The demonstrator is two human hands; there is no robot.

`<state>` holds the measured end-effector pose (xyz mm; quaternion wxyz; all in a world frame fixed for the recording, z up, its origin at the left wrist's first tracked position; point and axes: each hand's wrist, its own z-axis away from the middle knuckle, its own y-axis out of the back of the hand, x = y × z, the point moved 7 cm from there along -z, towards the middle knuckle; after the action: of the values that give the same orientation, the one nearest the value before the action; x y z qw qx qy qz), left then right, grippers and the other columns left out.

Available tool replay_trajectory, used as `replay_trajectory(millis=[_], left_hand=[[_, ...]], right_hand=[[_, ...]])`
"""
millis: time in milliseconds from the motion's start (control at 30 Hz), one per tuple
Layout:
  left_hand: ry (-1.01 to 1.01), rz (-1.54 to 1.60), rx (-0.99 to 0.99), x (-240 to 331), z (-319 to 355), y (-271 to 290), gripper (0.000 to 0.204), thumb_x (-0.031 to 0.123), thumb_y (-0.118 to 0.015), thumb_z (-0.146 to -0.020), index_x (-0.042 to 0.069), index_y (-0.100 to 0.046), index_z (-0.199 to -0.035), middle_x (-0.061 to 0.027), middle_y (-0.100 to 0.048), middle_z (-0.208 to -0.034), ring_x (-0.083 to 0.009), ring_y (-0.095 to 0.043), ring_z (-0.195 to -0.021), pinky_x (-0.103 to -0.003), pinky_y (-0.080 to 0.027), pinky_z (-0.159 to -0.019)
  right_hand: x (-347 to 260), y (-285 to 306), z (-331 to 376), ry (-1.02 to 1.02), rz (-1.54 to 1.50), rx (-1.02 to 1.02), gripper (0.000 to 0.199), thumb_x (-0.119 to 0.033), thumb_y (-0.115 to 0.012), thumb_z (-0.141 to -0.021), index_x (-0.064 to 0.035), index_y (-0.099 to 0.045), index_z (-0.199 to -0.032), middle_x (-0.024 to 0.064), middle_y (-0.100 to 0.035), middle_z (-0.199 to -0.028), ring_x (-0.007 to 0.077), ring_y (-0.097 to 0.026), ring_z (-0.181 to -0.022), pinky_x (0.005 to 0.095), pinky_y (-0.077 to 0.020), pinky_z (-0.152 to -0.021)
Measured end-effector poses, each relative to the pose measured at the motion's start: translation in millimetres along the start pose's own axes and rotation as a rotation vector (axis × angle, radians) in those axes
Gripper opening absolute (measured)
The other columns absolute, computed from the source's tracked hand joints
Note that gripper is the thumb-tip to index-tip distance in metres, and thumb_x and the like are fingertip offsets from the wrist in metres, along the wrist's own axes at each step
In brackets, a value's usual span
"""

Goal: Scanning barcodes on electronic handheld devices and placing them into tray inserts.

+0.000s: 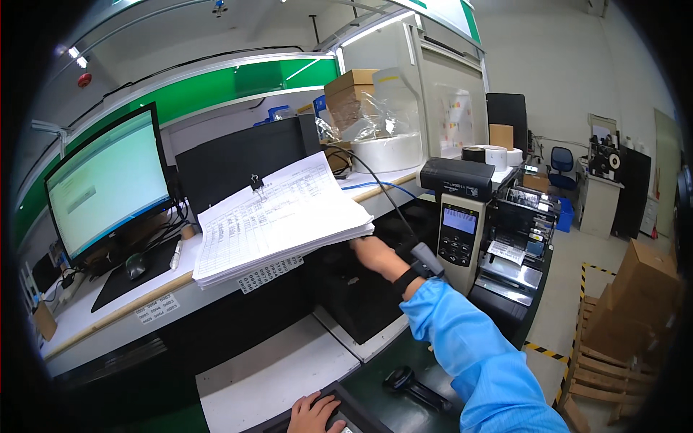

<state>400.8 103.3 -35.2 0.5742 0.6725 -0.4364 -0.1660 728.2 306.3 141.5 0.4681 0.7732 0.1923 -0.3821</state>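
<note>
My right hand (pixel 377 258), in a blue sleeve with a black wristband, reaches to the right-hand corner of a thick stack of printed sheets (pixel 289 209). Its fingertips are blurred beside that corner, so I cannot tell whether they grip it. A black binder clip (pixel 257 184) sits at the top of the sheets. My left hand (pixel 314 414) rests at the lower edge with fingers apart, over a black keyboard (pixel 354 415) that is only partly in view. Between my arms lies a black handheld scanner (pixel 415 388) on a dark green surface.
A label printer (pixel 456 238) with a lit screen stands right of my forearm, a printed label (pixel 507 252) at its front. On the left are a monitor (pixel 108 180), a mouse (pixel 135 266) and a marker pen (pixel 176 255). Cardboard boxes (pixel 628 303) sit on a pallet at far right.
</note>
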Motion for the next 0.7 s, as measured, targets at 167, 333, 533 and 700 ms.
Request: replay_trajectory(millis=[167, 333, 533, 700], left_hand=[[-0.004, 0.012, -0.011, 0, -2, 0, 0.056, 0.036, -0.068, -0.09, 0.007, -0.06, -0.138, -0.015, -0.055, -0.145, -0.0391, -0.043, -0.139, -0.055, -0.03, -0.117], [0.013, 0.026, -0.015, 1, 0, 2, 0.057, 0.036, -0.068, -0.089, 0.007, -0.061, -0.137, -0.0148, -0.056, -0.145, -0.0393, -0.042, -0.139, -0.055, -0.03, -0.117], [0.014, 0.072, 0.003, 2, -2, 5, 0.054, 0.034, -0.068, -0.089, 0.008, -0.061, -0.136, -0.0151, -0.056, -0.145, -0.0401, -0.042, -0.139, -0.054, -0.03, -0.117], [-0.01, 0.09, 0.012, -2, -8, 11, 0.052, 0.039, -0.069, -0.088, 0.009, -0.063, -0.131, -0.0091, -0.062, -0.136, -0.0322, -0.048, -0.136, -0.052, -0.033, -0.114]], right_hand=[[7, 10, 0, 0.079, -0.716, -0.243, 0.051, -0.034, -0.047, -0.106, 0.0066, -0.063, -0.132, 0.0187, -0.07, -0.126, 0.0288, -0.066, -0.115, 0.0355, -0.0454, -0.101], [4, 17, 20, 0.123, -0.57, -0.108, 0.043, -0.032, -0.056, -0.105, 0.0045, -0.066, -0.126, 0.0127, -0.072, -0.115, 0.02, -0.065, -0.105, 0.0309, -0.0467, -0.096], [48, 51, 128, 0.309, -0.636, 0.197, 0.021, -0.015, -0.063, -0.102, 0.0027, -0.07, -0.111, 0.0104, -0.074, -0.105, 0.0152, -0.07, -0.1, 0.0273, -0.0525, -0.091], [138, 115, 200, -0.042, -0.689, 0.664, 0.025, -0.018, -0.059, -0.105, -0.0022, -0.054, -0.124, 0.0086, -0.063, -0.098, 0.0118, -0.063, -0.081, 0.0244, -0.0526, -0.066]])
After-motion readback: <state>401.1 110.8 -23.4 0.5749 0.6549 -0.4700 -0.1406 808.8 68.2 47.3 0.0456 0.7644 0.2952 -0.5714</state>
